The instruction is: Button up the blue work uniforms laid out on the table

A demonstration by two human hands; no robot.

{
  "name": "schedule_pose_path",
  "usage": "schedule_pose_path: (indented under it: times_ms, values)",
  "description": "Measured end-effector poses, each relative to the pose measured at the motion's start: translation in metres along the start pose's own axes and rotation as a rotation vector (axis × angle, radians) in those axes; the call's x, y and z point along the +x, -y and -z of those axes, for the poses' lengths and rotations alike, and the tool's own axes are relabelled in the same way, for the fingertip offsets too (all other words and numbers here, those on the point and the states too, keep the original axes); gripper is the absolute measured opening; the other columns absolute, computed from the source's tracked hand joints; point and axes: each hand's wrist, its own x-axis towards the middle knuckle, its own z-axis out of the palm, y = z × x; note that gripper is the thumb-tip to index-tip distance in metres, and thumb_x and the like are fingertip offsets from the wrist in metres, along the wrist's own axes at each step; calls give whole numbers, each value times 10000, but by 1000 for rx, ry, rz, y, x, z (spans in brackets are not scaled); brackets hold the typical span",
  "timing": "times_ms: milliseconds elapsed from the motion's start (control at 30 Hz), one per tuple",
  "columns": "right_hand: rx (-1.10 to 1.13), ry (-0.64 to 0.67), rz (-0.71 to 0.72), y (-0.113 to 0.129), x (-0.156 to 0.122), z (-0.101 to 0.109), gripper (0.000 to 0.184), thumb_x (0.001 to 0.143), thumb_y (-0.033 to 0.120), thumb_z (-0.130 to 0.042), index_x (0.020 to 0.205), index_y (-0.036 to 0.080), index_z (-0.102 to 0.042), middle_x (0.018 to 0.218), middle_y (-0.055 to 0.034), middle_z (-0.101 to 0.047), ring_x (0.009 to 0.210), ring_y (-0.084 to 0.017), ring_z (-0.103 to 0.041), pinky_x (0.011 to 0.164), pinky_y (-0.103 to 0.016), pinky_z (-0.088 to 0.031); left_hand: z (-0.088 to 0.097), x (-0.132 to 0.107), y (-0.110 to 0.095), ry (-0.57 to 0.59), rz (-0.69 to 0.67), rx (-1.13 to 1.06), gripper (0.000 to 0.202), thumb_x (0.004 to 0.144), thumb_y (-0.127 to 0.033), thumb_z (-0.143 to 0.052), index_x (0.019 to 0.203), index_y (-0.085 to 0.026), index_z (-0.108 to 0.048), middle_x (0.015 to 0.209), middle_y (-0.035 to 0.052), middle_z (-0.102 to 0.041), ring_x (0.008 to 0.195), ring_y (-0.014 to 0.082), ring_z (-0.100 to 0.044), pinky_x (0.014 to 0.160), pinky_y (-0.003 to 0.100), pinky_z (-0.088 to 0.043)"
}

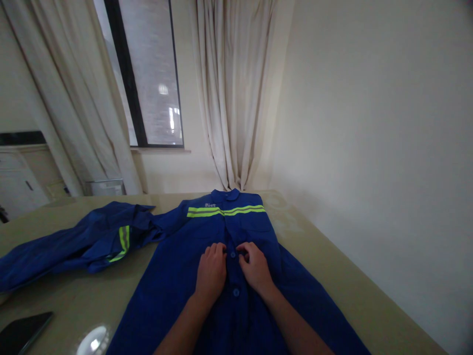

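A blue work jacket (177, 276) lies front up on the table, its collar at the far end. Yellow-green and grey reflective bands cross its chest. Both hands are at the front opening, around a button (232, 255). My left hand (212, 270) has its fingers curled onto the cloth left of that button. From the right, my right hand (254, 266) grips the opening's edge between thumb and fingers; the fingertips are partly hidden. Nearer to me, a second button (236, 292) shows on the front strip.
Blue cloth with a reflective band (84, 241) spreads to the left, touching the jacket's shoulder area. A dark flat device (24, 333) lies on the glossy table (81, 305) at the near left. A wall (369, 148) borders the right side; curtains (236, 88) hang behind.
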Motion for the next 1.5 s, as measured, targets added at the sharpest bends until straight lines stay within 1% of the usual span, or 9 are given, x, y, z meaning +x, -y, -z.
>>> schedule_pose_path:
  times_ms: [367,633,733,867,1033,1200,1300,1400,1500]
  values:
    - [-471,272,-1,35,-5,9,463,875,122,-537,1275,338,-627,1152,-71,-671,938,-252,-709,790,-349,-489,16,-42,9,145,-103,260,315,981,-89,-328,1055,-198,-613,1075,92,-638,987,280,-570,849,397,-411]
    - [-545,134,-73,32,5,-12,388,969,187,-463,1306,282,-629,1168,-109,-697,925,-258,-732,740,-338,-507,16,-77,15,176,-66,291,422,957,-39,-303,1230,-188,-589,1273,133,-630,1196,325,-567,974,477,-426]
    - [-496,125,-82,26,4,-10,442,951,174,-469,1342,320,-616,1161,-87,-707,924,-251,-736,737,-329,-505,23,-63,14,210,-64,223,353,986,-87,-312,1122,-196,-620,1144,107,-667,1067,281,-623,922,420,-459]
    - [-399,115,-121,22,8,-8,448,955,165,-453,1332,310,-646,1136,-90,-722,963,-253,-729,782,-333,-507,31,-10,6,214,-29,119,333,1039,-168,-304,1042,-181,-637,1088,104,-661,1030,241,-621,932,363,-453]
    - [-115,-15,-114,8,15,-8,421,952,129,-389,1163,230,-739,1099,-78,-745,1066,-221,-697,938,-305,-484,11,42,1,202,-5,73,336,999,-134,-368,1067,-209,-688,1099,93,-674,1023,240,-613,904,354,-446]
    - [-2,-102,-78,6,14,-8,388,917,121,-406,1048,235,-753,1029,-47,-725,983,-176,-694,900,-247,-482,-10,41,12,247,-99,-18,267,927,-180,-543,1123,-281,-694,1248,26,-650,1123,231,-566,925,336,-427]
    - [-156,-62,-137,15,13,-11,232,949,327,-534,1044,266,-737,1043,-42,-696,922,-208,-702,795,-284,-494,-13,38,18,230,-81,-51,338,927,-148,-506,1207,-245,-669,1250,62,-643,1114,242,-559,932,350,-425]
    - [-336,-11,-188,22,11,-15,328,906,554,-614,1056,278,-708,1074,-52,-682,882,-247,-709,711,-314,-477,-12,40,19,209,-26,-94,375,897,-71,-478,1180,-219,-674,1178,72,-661,1086,225,-575,930,322,-423]
    - [-421,16,-208,24,11,-17,344,924,577,-581,1045,274,-688,1073,-61,-687,873,-253,-712,697,-322,-465,-9,43,18,219,4,-116,297,902,-86,-491,1082,-223,-684,1138,55,-680,1068,202,-597,912,291,-425]
